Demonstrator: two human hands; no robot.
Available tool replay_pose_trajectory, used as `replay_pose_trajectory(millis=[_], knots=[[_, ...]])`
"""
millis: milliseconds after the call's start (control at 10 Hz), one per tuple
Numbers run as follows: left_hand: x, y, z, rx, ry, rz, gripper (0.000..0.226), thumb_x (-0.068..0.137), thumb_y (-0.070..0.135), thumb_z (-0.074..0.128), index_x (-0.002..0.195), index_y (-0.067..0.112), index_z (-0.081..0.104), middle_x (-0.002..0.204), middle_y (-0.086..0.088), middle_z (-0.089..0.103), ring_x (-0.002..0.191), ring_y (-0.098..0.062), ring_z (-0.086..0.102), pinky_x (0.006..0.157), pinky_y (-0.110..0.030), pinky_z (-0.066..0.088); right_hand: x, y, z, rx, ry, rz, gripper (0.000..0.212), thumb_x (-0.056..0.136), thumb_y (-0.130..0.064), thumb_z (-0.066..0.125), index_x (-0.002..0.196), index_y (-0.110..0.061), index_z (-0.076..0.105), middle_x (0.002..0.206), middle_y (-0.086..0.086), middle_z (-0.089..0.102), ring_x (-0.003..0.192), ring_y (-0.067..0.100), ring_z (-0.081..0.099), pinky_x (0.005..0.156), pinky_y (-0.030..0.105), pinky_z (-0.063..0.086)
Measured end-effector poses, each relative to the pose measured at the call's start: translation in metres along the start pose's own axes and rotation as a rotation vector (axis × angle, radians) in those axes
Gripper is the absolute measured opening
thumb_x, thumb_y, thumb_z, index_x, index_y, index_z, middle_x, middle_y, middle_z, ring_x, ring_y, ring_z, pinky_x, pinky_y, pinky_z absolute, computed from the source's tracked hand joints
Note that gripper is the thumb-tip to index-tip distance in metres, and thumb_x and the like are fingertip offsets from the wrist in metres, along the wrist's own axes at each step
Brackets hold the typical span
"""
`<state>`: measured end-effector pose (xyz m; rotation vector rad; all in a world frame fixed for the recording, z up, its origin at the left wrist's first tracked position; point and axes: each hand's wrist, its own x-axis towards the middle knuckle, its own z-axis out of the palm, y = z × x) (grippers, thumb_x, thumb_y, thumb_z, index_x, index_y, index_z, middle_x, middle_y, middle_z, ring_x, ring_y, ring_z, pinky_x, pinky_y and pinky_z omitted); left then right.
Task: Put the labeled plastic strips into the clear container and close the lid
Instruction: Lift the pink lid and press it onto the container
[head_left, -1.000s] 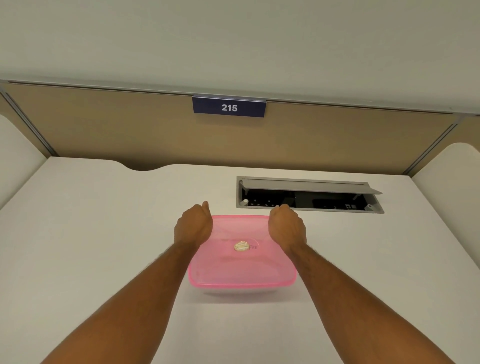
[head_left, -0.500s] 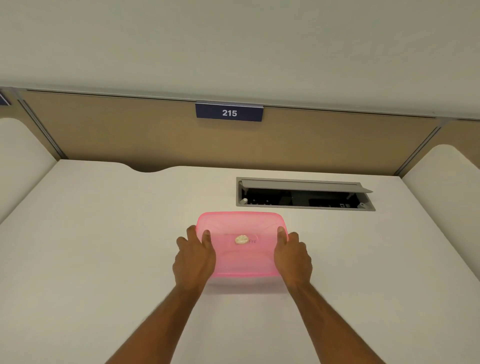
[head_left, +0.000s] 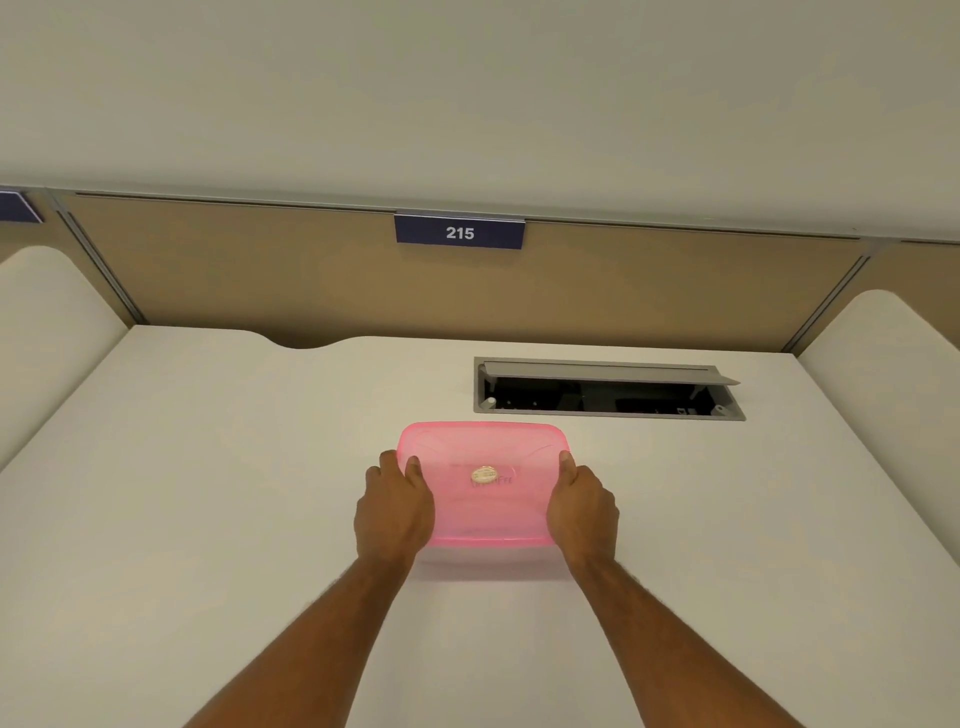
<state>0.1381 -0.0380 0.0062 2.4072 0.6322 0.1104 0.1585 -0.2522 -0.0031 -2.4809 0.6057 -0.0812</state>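
A translucent pink lid (head_left: 483, 457) with a small round sticker (head_left: 483, 474) at its middle lies flat on top of the clear container (head_left: 488, 564), of which only a pale sliver shows under the lid's near edge. My left hand (head_left: 393, 512) grips the lid's left side, thumb on top. My right hand (head_left: 582, 512) grips the right side the same way. No labeled plastic strips can be seen; the pink lid hides the inside.
The container sits on a white desk (head_left: 208, 519). Behind it to the right is an open grey cable hatch (head_left: 608, 389). A tan partition with a blue "215" sign (head_left: 460, 232) closes off the back. Padded white dividers stand at both sides.
My hands slid from the lid's far corners back to its near left and right sides. Over the last half second they have hardly moved.
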Motion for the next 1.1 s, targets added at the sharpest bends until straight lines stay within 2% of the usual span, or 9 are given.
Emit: replay_pose_trajectory(millis=[100, 200, 300, 400, 500, 600, 700, 1000, 1100], knots=[[0.002, 0.002, -0.001, 0.060, 0.005, 0.013, 0.044, 0.102, 0.049, 0.027, 0.127, 0.017, 0.046, 0.115, -0.008, 0.055, 0.094, -0.038, 0.061, 0.074, -0.040, 0.040, -0.002, -0.003, -0.004, -0.039, 0.011, -0.007, 0.060, 0.102, -0.056, 0.020, 0.100, -0.011, 0.060, 0.095, 0.007, 0.067, 0.088, 0.028, 0.065, 0.071, 0.035, 0.046], [0.001, 0.007, -0.003, 0.139, 0.037, 0.050, 0.046, 0.100, 0.049, 0.030, 0.122, 0.014, 0.049, 0.111, -0.007, 0.051, 0.092, -0.035, 0.061, 0.073, -0.040, 0.045, -0.008, -0.009, -0.010, -0.166, 0.086, -0.167, 0.051, 0.103, -0.051, 0.029, 0.117, -0.010, 0.056, 0.108, 0.007, 0.058, 0.095, 0.025, 0.062, 0.075, 0.036, 0.054], [-0.001, 0.009, -0.004, 0.246, 0.113, 0.228, 0.048, 0.100, 0.043, 0.038, 0.136, 0.012, 0.044, 0.125, -0.009, 0.053, 0.110, -0.028, 0.055, 0.084, -0.043, 0.051, -0.014, -0.016, -0.013, -0.356, 0.164, -0.475, 0.050, 0.103, -0.045, 0.039, 0.136, -0.010, 0.051, 0.131, 0.009, 0.056, 0.117, 0.025, 0.054, 0.093, 0.037, 0.050], [-0.005, 0.008, -0.003, 0.303, 0.095, 0.417, 0.053, 0.102, 0.039, 0.037, 0.145, 0.008, 0.040, 0.145, -0.012, 0.047, 0.131, -0.030, 0.047, 0.104, -0.044, 0.043, -0.022, -0.019, -0.005, -0.408, 0.057, -0.584, 0.054, 0.104, -0.044, 0.033, 0.147, -0.013, 0.043, 0.155, 0.009, 0.040, 0.142, 0.027, 0.037, 0.114, 0.040, 0.033], [-0.017, 0.001, 0.006, 0.399, -0.060, 0.605, 0.061, 0.105, 0.042, 0.017, 0.157, 0.011, 0.020, 0.164, -0.009, 0.014, 0.152, -0.025, 0.010, 0.122, -0.041, 0.009, -0.036, -0.020, 0.007, -0.379, -0.046, -0.573, 0.062, 0.105, -0.049, 0.020, 0.157, -0.015, 0.023, 0.164, 0.005, 0.019, 0.152, 0.022, 0.016, 0.122, 0.037, 0.008], [-0.022, -0.003, 0.011, 0.449, -0.126, 0.638, 0.065, 0.102, 0.047, 0.005, 0.158, 0.015, 0.000, 0.165, -0.003, -0.009, 0.151, -0.019, -0.013, 0.121, -0.039, -0.009, -0.044, -0.017, 0.011, -0.384, -0.067, -0.577, 0.065, 0.104, -0.051, 0.014, 0.159, -0.016, 0.014, 0.166, 0.004, 0.009, 0.153, 0.021, 0.006, 0.123, 0.039, 0.000], [-0.024, -0.003, 0.012, 0.507, -0.148, 0.618, 0.067, 0.101, 0.051, 0.002, 0.156, 0.017, -0.013, 0.161, -0.001, -0.022, 0.148, -0.019, -0.022, 0.120, -0.040, -0.013, -0.045, -0.014, 0.011, -0.417, -0.100, -0.583, 0.067, 0.103, -0.054, 0.011, 0.159, -0.017, 0.004, 0.166, 0.002, -0.001, 0.153, 0.020, -0.002, 0.122, 0.039, -0.006], [-0.020, 0.011, -0.003, 0.554, -0.222, 0.619, 0.070, 0.101, 0.055, 0.004, 0.155, 0.015, -0.016, 0.162, -0.004, -0.024, 0.148, -0.022, -0.023, 0.121, -0.043, -0.011, -0.044, -0.022, -0.006, -0.429, -0.187, -0.590, 0.077, 0.094, -0.062, -0.001, 0.158, -0.019, -0.007, 0.166, 0.000, -0.010, 0.152, 0.020, -0.010, 0.117, 0.036, -0.013], [-0.014, 0.027, -0.017, 0.507, -0.153, 0.639, 0.070, 0.101, 0.054, 0.004, 0.156, 0.014, -0.012, 0.163, -0.005, -0.020, 0.149, -0.022, -0.019, 0.120, -0.041, -0.010, -0.041, -0.034, -0.020, -0.416, -0.136, -0.620, 0.071, 0.102, -0.058, 0.008, 0.159, -0.018, -0.006, 0.166, 0.000, -0.009, 0.153, 0.019, -0.009, 0.118, 0.037, -0.013]])
